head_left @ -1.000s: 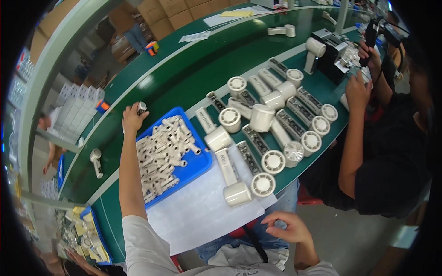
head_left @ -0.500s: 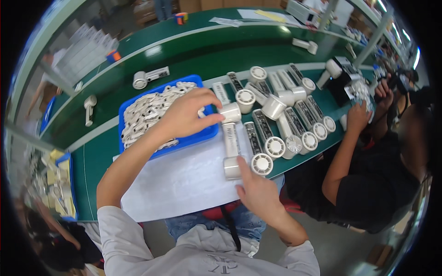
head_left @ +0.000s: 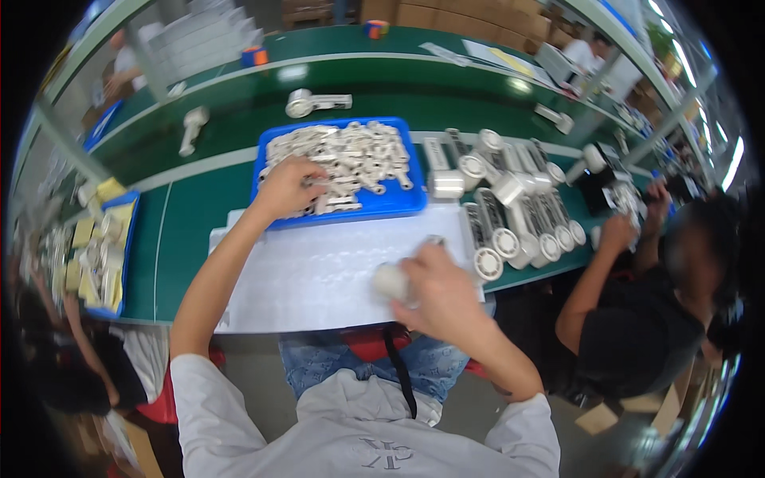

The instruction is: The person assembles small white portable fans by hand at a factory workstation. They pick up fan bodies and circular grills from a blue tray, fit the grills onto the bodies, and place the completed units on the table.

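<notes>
My right hand (head_left: 442,291) is wrapped round a white handheld fan (head_left: 390,283), blurred by motion, above the white sheet (head_left: 311,275). The fan's round head sticks out to the left of my fingers. On the far left of the sheet, my left hand (head_left: 292,190) reaches into a blue tray (head_left: 351,215). Its fingers are pinched on a small white plastic part at the edge of a heap of such parts (head_left: 343,151). The pinched part is mostly hidden.
Several white fans (head_left: 518,203) lie in rows right of the sheet. Another fan (head_left: 319,103) lies behind the tray. A co-worker's hand (head_left: 617,231) is at the right, by a black box (head_left: 596,191). A parts bin (head_left: 119,255) stands at the left.
My left hand has moved from a fan into the tray. My right hand, earlier touching a fan's head with outstretched fingers, has picked that fan up. The view has shifted.
</notes>
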Available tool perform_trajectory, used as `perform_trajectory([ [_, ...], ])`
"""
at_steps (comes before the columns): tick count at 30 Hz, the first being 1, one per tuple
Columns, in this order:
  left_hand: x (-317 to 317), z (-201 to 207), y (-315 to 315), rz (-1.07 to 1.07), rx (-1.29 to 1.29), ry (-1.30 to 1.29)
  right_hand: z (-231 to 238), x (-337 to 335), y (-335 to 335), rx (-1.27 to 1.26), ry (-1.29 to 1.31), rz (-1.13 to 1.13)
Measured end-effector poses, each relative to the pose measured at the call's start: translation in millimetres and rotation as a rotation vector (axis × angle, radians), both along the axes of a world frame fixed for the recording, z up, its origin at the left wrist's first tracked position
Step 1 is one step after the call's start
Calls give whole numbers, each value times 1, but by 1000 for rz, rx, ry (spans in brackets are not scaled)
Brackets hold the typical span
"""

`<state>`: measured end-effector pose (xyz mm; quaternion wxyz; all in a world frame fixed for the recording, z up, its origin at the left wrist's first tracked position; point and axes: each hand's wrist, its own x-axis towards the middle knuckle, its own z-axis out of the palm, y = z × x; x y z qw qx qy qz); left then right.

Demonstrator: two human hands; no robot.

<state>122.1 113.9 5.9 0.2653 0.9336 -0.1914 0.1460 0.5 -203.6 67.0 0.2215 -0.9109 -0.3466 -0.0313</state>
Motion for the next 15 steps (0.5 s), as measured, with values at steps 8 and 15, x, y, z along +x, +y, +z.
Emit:
perform_trajectory([
  [8,21,-22,-29,-55,112,-7,-85,36,88,144,-125,153],
  [15,12,-6,-38,109,19,-126,-88,37,113,427,-191,-49],
])
